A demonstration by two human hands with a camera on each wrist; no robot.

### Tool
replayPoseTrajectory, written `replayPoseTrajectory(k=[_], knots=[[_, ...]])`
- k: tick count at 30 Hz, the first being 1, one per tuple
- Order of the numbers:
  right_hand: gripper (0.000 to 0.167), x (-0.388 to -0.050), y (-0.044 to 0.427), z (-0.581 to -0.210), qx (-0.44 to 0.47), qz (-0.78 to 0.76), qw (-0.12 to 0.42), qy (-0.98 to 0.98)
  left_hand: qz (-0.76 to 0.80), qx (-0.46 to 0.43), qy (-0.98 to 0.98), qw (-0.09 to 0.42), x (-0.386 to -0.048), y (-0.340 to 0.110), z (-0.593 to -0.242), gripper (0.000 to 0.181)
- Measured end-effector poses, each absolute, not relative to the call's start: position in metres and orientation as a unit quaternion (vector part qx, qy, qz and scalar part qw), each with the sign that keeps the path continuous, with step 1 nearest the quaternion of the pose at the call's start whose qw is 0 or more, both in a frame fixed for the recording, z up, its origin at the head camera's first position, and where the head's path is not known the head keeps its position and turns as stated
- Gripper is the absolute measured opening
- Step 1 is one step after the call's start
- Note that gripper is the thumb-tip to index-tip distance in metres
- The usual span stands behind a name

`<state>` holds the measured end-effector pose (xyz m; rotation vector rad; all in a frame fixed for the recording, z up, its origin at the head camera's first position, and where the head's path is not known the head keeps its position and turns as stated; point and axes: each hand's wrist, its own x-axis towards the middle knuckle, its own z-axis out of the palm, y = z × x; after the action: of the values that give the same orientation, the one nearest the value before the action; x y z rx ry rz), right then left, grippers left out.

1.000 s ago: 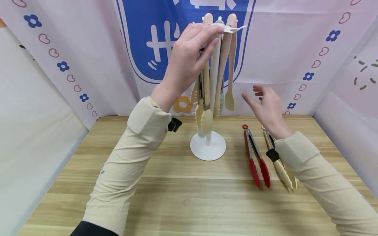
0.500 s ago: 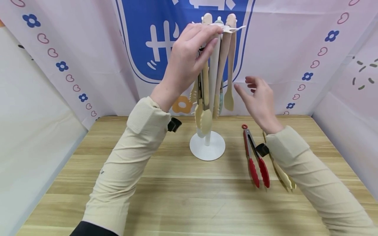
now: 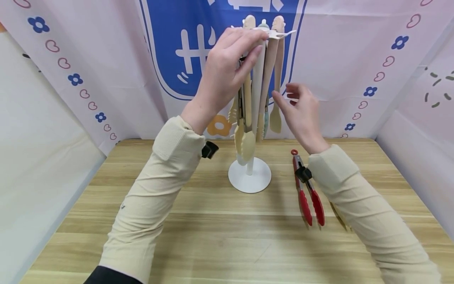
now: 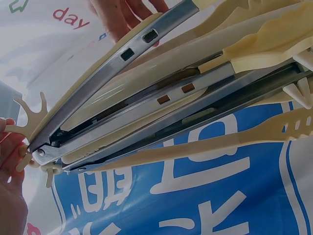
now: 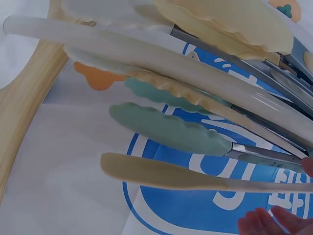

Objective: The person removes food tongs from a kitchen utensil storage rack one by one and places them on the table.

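Note:
A white utensil rack, its round base (image 3: 244, 182) on the table, carries several hanging kitchen tools. High on it, my left hand (image 3: 228, 59) pinches the rim of the white hooked top (image 3: 278, 34). Cream-tipped tongs (image 3: 248, 144) hang below that hand; their metal arms (image 4: 195, 88) fill the left wrist view. My right hand (image 3: 301, 112) is just right of the rack, fingers loosely bent and holding nothing. A beige spatula (image 5: 156, 169) hangs closest to it, with green-tipped tongs (image 5: 171, 129) beside the white pole (image 5: 146, 54).
Red-tipped tongs (image 3: 317, 209) lie on the wooden table (image 3: 227, 244) below my right forearm. Another cream pair of tongs (image 3: 338, 215) is mostly hidden under that sleeve. A printed cloth (image 3: 330, 59) stands behind the rack.
My right hand has moved left and up towards the rack, its sleeve now covering most of the cream tongs on the table. The left hand stays at the rack's top.

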<state>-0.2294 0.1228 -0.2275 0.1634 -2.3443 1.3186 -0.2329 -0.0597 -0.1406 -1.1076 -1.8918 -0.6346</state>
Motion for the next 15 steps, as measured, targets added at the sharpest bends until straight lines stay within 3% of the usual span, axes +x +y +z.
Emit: replayPoseTrajectory(k=[15], knots=[[0.057,-0.239,0.103,-0.231,0.062,0.482,0.240,-0.840,-0.254,-0.438,-0.756,0.414,-0.233,-0.060,-0.141,0.031]])
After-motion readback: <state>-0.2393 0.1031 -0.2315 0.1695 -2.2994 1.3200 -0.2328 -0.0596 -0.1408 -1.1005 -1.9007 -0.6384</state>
